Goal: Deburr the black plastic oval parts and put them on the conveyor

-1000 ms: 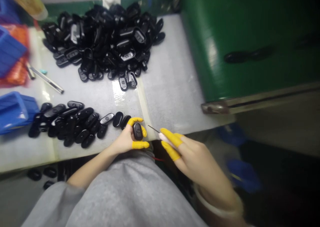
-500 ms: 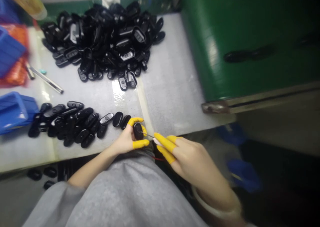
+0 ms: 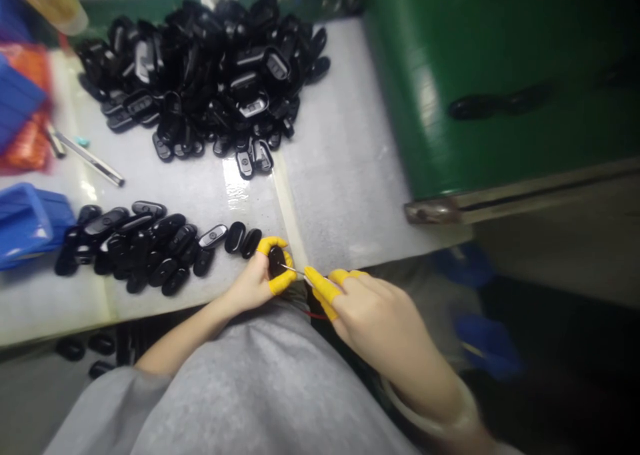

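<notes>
Your view is bright across the bench point(image 3: 340, 141), with a hard glare streak point(image 3: 231, 181) just below the pile point(image 3: 190, 75), and a pale shine runs down the green bin point(image 3: 427, 95). Toward the left edge, the blue crate point(image 3: 17, 101) smears out of focus. The lower right sinks nearly black, and the wide lens bends the edges.

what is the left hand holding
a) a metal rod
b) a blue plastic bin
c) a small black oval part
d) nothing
c, the left hand grips a small black oval part between fingers in yellow finger cots
</notes>
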A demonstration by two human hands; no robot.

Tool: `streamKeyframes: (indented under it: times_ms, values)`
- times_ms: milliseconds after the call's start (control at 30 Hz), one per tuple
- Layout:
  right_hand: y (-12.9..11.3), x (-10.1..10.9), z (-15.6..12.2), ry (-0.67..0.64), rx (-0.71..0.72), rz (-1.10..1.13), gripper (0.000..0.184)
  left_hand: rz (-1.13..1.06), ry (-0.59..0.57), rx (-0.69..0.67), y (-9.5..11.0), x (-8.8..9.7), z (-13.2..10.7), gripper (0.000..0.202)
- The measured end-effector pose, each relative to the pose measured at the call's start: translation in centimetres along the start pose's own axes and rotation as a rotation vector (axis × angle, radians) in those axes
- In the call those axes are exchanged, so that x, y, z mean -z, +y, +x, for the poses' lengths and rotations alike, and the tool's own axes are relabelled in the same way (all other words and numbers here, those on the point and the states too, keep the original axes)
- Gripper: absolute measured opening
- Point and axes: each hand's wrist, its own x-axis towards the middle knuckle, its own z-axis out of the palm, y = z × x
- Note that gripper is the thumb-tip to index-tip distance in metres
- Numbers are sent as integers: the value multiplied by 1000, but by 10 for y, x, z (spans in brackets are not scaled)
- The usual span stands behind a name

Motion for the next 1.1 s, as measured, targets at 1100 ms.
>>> streamKeyframes:
  times_ms: [1100]
  values:
    - [5, 1, 18, -603, -137, 353, 21, 484, 177, -94, 1, -7, 2, 26]
